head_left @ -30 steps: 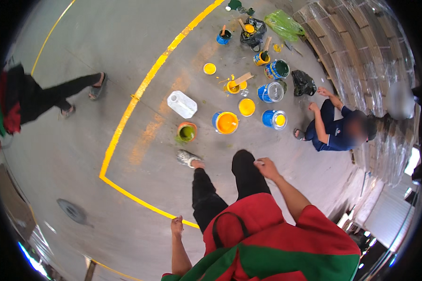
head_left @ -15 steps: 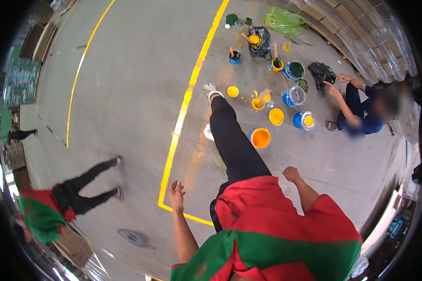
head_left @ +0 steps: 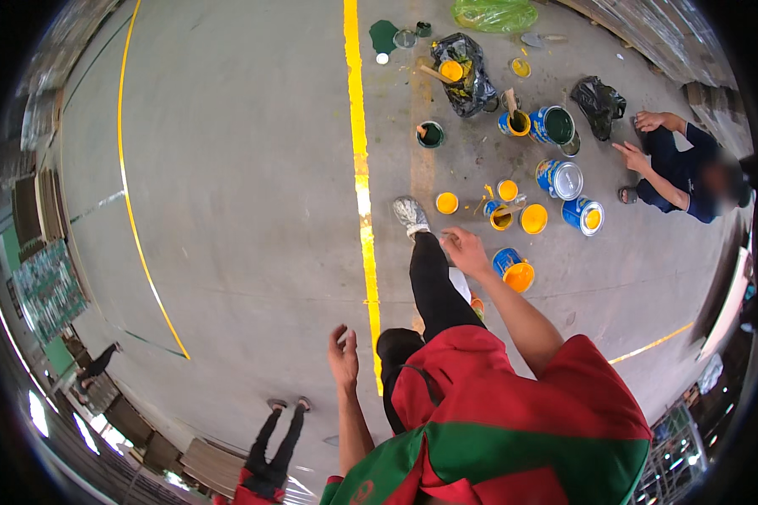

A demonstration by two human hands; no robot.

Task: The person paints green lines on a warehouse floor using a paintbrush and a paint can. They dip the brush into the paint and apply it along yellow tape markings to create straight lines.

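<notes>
My left hand (head_left: pixel 343 358) hangs beside my hip with loosely bent fingers, holding nothing. My right hand (head_left: pixel 466 252) is out in front of my thigh, its fingers slightly curled and nothing visible in it. Nearest to it on the floor is a blue paint can with orange paint (head_left: pixel 519 276). Beyond that stand a yellow-topped tub (head_left: pixel 533 220), a small yellow-paint can (head_left: pixel 499 217) with a stick across it and a yellow lid or tub (head_left: pixel 447 203). Two larger blue cans, one with a clear-looking lid (head_left: pixel 568 180) and one of dark green paint (head_left: pixel 557 125), are farther off.
At the right a person in dark blue (head_left: pixel 686 172) crouches by a black bag (head_left: pixel 599 107). A dark green spill (head_left: pixel 384 36) lies at the far side, near a green plastic bag (head_left: pixel 494 14). A yellow floor line (head_left: pixel 362 185) runs past my foot. Another person (head_left: pixel 269 463) stands lower left.
My right hand has swung forward from beside my hip to in front of my thigh. The view has turned, and the person at lower left now appears lower and farther right.
</notes>
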